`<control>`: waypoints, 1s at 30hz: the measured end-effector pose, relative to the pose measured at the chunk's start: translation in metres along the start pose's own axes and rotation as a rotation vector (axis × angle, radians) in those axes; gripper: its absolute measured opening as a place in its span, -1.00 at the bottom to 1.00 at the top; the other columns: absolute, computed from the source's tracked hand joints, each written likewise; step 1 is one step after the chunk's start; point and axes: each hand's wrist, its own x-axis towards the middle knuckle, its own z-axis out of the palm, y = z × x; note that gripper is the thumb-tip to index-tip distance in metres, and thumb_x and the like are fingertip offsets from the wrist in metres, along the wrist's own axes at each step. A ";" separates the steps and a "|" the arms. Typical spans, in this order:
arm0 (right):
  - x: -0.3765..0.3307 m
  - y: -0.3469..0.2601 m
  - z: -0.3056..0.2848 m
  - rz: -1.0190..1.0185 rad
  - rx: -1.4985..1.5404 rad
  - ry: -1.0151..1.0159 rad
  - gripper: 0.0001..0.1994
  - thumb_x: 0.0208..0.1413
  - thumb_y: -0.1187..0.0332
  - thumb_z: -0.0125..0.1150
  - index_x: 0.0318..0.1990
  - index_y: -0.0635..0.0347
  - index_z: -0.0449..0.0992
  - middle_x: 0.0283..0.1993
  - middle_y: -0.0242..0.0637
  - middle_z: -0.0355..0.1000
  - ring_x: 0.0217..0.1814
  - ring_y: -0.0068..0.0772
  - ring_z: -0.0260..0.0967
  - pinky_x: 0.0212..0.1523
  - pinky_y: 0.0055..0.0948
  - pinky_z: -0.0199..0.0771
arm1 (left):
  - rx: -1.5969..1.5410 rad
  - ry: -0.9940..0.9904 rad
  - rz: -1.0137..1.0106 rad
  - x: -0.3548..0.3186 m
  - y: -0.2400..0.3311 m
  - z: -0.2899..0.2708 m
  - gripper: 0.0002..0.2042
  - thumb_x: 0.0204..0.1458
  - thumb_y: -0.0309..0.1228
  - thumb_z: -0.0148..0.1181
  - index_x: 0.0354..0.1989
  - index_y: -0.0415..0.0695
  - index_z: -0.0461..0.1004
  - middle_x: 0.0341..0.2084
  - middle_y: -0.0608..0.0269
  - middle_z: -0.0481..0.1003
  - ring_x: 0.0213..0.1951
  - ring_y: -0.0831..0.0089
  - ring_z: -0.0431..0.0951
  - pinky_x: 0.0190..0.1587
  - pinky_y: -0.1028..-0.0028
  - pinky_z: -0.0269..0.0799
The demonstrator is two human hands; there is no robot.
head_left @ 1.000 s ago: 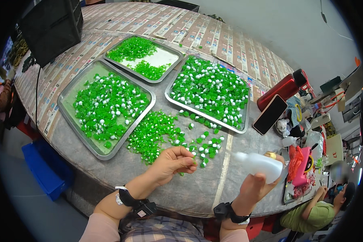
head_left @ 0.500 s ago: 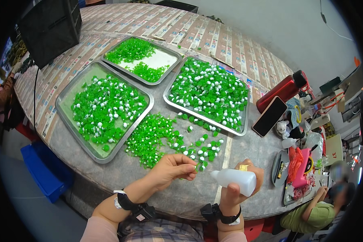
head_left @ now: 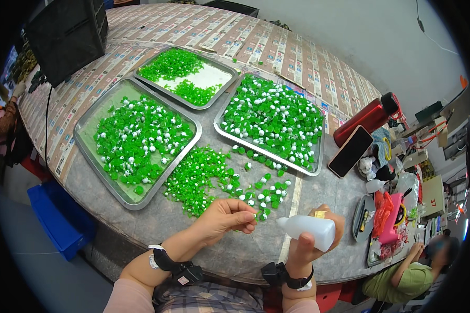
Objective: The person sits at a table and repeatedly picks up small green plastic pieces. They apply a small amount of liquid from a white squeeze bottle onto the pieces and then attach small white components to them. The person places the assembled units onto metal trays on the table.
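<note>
My left hand [head_left: 230,219] is closed in a pinch above the table, and what lies between its fingertips is too small to make out. My right hand [head_left: 329,232] is wrapped round a translucent white squeeze bottle [head_left: 310,230], tipped so that its nozzle points left toward my left fingertips, a short gap away. Beyond my left hand lies a loose pile of small green plastic pieces [head_left: 193,180]. To its right are scattered green pieces with white balls [head_left: 269,193]. Two metal trays, the left tray [head_left: 86,128] and the right tray [head_left: 318,169], hold many similar green-and-white pieces.
A third metal tray [head_left: 222,78] with green pieces stands behind. On the right are a phone [head_left: 351,151], a red flask [head_left: 368,117] and a pink holder [head_left: 391,219]. A black box [head_left: 68,39] stands far left, a blue bin [head_left: 60,219] below. Another person [head_left: 402,276] sits at right.
Hardly anything differs. The whole view has shifted slightly, and both hands keep nearly the same pose, with the bottle still in my right hand.
</note>
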 end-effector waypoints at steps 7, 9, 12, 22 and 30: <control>0.000 0.002 0.000 0.007 -0.022 -0.007 -0.50 -0.36 0.04 0.30 -0.43 0.22 0.22 -0.61 -0.41 0.13 -0.60 -0.50 0.06 -0.58 -0.53 0.07 | -0.012 -0.005 -0.002 0.000 0.001 0.000 -0.86 -0.08 -0.47 0.06 -0.35 -0.25 0.40 -0.53 0.19 0.45 -0.49 0.53 0.47 -0.39 0.59 0.43; 0.001 0.001 0.001 -0.004 -0.052 0.008 -0.50 -0.36 0.03 0.30 -0.44 0.22 0.21 -0.61 -0.41 0.12 -0.59 -0.50 0.06 -0.57 -0.52 0.08 | -0.009 -0.012 -0.004 0.000 0.001 0.001 -0.86 -0.08 -0.47 0.06 -0.35 -0.24 0.40 -0.52 0.19 0.45 -0.49 0.52 0.47 -0.39 0.58 0.43; -0.001 0.000 0.004 0.016 -0.055 0.060 -0.49 -0.36 -0.01 0.29 -0.45 0.21 0.22 -0.60 -0.41 0.12 -0.59 -0.50 0.06 -0.57 -0.51 0.08 | -0.003 -0.004 0.007 -0.001 0.000 -0.001 -0.86 -0.08 -0.47 0.06 -0.35 -0.24 0.40 -0.52 0.20 0.45 -0.47 0.53 0.47 -0.39 0.59 0.42; -0.003 0.004 -0.004 0.037 -0.039 0.025 -0.50 -0.36 -0.01 0.28 -0.44 0.21 0.25 -0.59 -0.41 0.13 -0.59 -0.51 0.06 -0.59 -0.54 0.06 | 0.393 0.125 0.404 -0.001 -0.006 0.005 -0.88 -0.13 -0.53 0.10 -0.37 -0.22 0.43 -0.43 0.32 0.44 -0.40 0.67 0.42 -0.38 0.73 0.32; -0.003 0.004 -0.001 0.001 -0.058 -0.024 -0.53 -0.35 0.04 0.30 -0.46 0.23 0.27 -0.58 -0.39 0.16 -0.59 -0.50 0.09 -0.59 -0.54 0.09 | 0.414 0.139 0.411 -0.003 -0.002 0.009 -0.91 -0.14 -0.64 0.05 -0.42 -0.26 0.41 -0.42 0.20 0.41 -0.37 0.52 0.44 -0.28 0.58 0.40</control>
